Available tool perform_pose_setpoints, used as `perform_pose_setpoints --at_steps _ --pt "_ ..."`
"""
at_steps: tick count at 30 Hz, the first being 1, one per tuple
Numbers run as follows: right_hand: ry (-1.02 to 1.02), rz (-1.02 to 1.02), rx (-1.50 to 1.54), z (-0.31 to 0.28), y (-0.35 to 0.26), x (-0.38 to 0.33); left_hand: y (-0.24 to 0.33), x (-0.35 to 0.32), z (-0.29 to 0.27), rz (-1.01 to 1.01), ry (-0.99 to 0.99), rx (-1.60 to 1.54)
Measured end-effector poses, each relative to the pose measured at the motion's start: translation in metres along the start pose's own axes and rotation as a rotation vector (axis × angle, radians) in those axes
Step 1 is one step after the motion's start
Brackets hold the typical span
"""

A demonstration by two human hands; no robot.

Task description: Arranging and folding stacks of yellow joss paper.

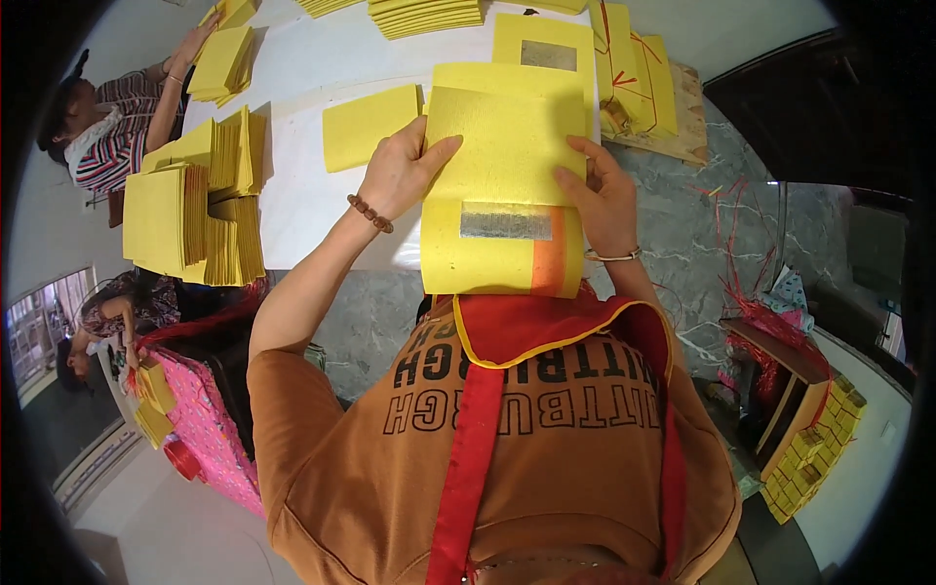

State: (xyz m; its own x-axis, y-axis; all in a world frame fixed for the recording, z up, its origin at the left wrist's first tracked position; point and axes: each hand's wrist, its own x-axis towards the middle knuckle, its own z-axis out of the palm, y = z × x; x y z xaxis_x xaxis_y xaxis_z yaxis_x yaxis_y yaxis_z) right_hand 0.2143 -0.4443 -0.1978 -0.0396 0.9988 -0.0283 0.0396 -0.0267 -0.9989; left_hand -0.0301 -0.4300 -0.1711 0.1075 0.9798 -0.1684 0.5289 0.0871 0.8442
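Observation:
A yellow sheet of joss paper (pixel 502 146) is held up in front of my chest, its lower part curving over toward me. On that lower part are a silver foil rectangle and an orange stripe. My left hand (pixel 405 171) grips its left edge, thumb on top and fingers hidden underneath. My right hand (pixel 600 195) pinches the right edge between thumb and fingers. Just past my left hand, a folded yellow paper (pixel 366 127) lies on the white table (pixel 302 214). Beyond the held sheet lies another yellow sheet with a foil patch (pixel 548 56).
Folded yellow paper stacks (pixel 166 219) stand at the table's left, with more at the far edge (pixel 424 15). Bundles tied in red string (pixel 639 83) lie on a board at the right. Two people work at the left, one beside a pink-covered table (pixel 210 414).

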Motion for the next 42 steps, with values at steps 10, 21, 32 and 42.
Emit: perform_pose_setpoints --at_steps 10,21,32,42 --pt "-0.002 -0.019 -0.112 -0.004 0.009 0.001 0.044 0.000 -0.006 0.641 0.319 0.568" --pt "0.113 -0.396 -0.705 -0.003 -0.008 -0.010 0.021 -0.006 0.043 0.640 0.072 0.913" --pt "-0.023 0.128 0.308 -0.007 0.032 -0.020 0.030 -0.011 0.032 0.806 -0.029 0.828" --pt "-0.081 -0.116 -0.110 -0.013 0.024 -0.024 0.034 -0.011 0.021 0.831 0.148 0.713"
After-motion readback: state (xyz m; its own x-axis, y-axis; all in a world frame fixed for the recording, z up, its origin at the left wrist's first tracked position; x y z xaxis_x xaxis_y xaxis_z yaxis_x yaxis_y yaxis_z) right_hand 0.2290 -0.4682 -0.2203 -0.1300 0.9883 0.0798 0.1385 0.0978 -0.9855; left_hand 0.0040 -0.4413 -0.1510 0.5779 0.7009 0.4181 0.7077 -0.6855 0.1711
